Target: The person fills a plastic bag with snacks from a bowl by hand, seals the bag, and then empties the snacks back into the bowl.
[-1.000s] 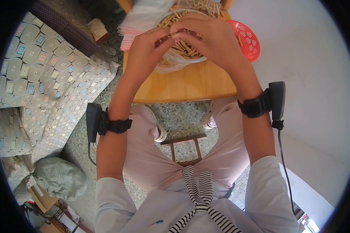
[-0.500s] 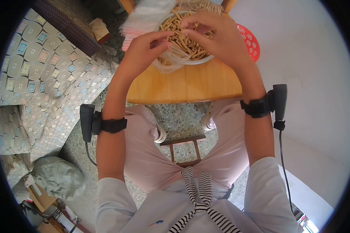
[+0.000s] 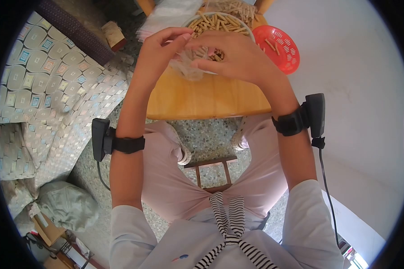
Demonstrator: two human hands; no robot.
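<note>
My left hand [image 3: 159,51] pinches the edge of a small clear plastic bag [image 3: 188,69] between thumb and fingers. The bag hangs over the near rim of a white bowl [image 3: 249,28], with some short tan sticks seen through it. My right hand [image 3: 240,56] reaches across the bag, its fingertips close to the left ones and its thumb held apart below. Many more short tan sticks [image 3: 217,21] fill the bowl behind my hands. Both palms are turned away, and the right hand covers part of the bowl.
The bowl stands on a wooden chair seat [image 3: 206,101]. On its right is a red perforated basket [image 3: 285,47] with a few sticks. Flat clear bags [image 3: 168,18] lie back left, and a filled bag [image 3: 238,8] lies behind. A white wall [image 3: 354,89] rises on the right.
My right hand has moved down and left from over the bowl to the bag, its thumb now spread from the fingers. The left hand has shifted slightly up and left, keeping the bag.
</note>
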